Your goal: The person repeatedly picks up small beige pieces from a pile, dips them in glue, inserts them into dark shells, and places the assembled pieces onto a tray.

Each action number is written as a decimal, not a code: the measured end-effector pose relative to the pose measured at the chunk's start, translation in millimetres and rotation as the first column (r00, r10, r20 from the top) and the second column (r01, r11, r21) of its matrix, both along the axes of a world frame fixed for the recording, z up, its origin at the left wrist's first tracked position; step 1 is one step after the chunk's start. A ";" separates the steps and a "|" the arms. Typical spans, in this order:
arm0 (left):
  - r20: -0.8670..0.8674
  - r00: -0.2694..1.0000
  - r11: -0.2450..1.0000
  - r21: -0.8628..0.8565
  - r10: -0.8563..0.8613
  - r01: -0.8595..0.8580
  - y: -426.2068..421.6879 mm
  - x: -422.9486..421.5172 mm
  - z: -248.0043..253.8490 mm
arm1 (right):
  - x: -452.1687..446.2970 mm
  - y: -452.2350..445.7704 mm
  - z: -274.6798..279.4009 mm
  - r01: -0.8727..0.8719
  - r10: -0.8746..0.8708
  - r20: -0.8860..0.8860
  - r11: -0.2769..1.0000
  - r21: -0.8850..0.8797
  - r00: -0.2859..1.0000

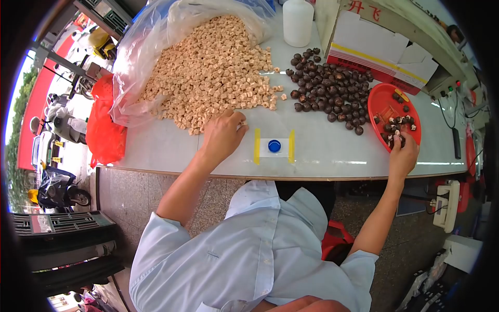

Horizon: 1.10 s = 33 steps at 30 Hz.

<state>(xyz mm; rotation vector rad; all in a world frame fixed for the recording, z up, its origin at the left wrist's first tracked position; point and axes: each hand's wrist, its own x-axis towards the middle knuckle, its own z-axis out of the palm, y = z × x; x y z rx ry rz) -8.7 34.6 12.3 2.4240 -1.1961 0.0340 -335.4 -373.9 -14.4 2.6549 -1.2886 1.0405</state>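
Note:
My left hand [223,134] rests at the near edge of a heap of small beige cube-like pieces [208,73]. Its fingers are curled together, with a small pale piece showing at the fingertips. My right hand [404,153] reaches over the near rim of a red oval plate [373,104], fingers pinched at a dark brown ball with a pale bit on it. Several brown balls, some with pale pieces in them, lie in that plate. Between my hands, a round blue piece [274,146] sits on a white patch flanked by two yellow tape strips [257,146].
A pile of dark brown balls [332,88] lies left of the plate. Clear plastic bag [138,67] surrounds the beige heap; a red bag [106,125] hangs at the left edge. Behind stand a white bottle [298,23] and a carton [377,49].

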 end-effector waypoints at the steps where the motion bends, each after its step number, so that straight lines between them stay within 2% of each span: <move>1: -0.004 1.000 1.000 0.021 0.000 0.000 -3.9 -0.1 -2.1 | -3.3 -5.4 5.1 0.054 -0.067 -0.148 0.995 -0.089 0.987; 2: 0.017 1.000 1.000 0.010 -0.017 0.017 -6.4 -1.7 -2.5 | -3.0 -8.4 6.5 0.103 -0.105 -0.145 0.994 -0.026 0.984; 5: 0.058 0.995 0.997 -0.023 -0.077 0.079 -9.2 -4.7 -1.2 | 13.6 4.0 16.0 0.081 -0.088 -0.056 0.990 -0.118 0.995; 6: 0.054 0.992 0.993 -0.037 -0.110 0.112 -10.3 -4.4 -2.3 | 24.2 10.2 13.7 -0.018 0.016 -0.010 0.974 -0.224 1.000; 9: 0.061 0.987 0.986 -0.075 -0.147 0.152 -13.1 -4.8 -3.6 | 75.4 69.7 24.5 -0.356 0.360 0.083 0.933 -0.058 0.929; 11: 0.066 0.986 0.983 -0.086 -0.155 0.160 -15.1 -4.0 -5.7 | 105.2 93.6 15.7 -0.487 0.489 0.021 0.871 -0.065 0.872; 15: 0.062 0.989 0.987 -0.083 -0.132 0.137 -13.0 -1.5 -10.2 | 137.5 118.6 2.7 -0.488 0.477 -0.139 0.871 -0.054 0.868; 19: 0.014 0.991 0.990 -0.050 -0.135 0.135 -9.7 0.6 -10.2 | 135.4 132.8 -2.0 -0.471 0.468 -0.135 0.882 0.013 0.873; 22: -0.023 0.995 0.994 -0.045 -0.099 0.098 -10.2 -1.4 -3.4 | 126.9 141.2 -4.2 -0.525 0.532 0.012 0.831 0.184 0.846; 25: 0.026 0.995 0.987 -0.120 -0.101 0.103 -6.3 -2.3 4.3 | 119.3 149.5 7.1 -0.647 0.556 0.330 0.646 0.404 0.762; 28: 0.048 0.989 0.987 -0.075 -0.141 0.144 -4.1 2.2 6.5 | 116.2 154.1 0.1 -0.774 0.555 0.539 0.468 0.427 0.633; 31: 0.069 0.984 0.986 -0.022 -0.166 0.168 -5.8 9.1 -1.4 | 117.6 163.5 -12.2 -0.815 0.463 0.673 0.278 0.508 0.577; 33: 0.074 0.985 0.987 -0.007 -0.158 0.159 -8.4 9.1 0.0 | 113.3 172.2 -3.5 -0.774 0.411 0.664 0.209 0.598 0.625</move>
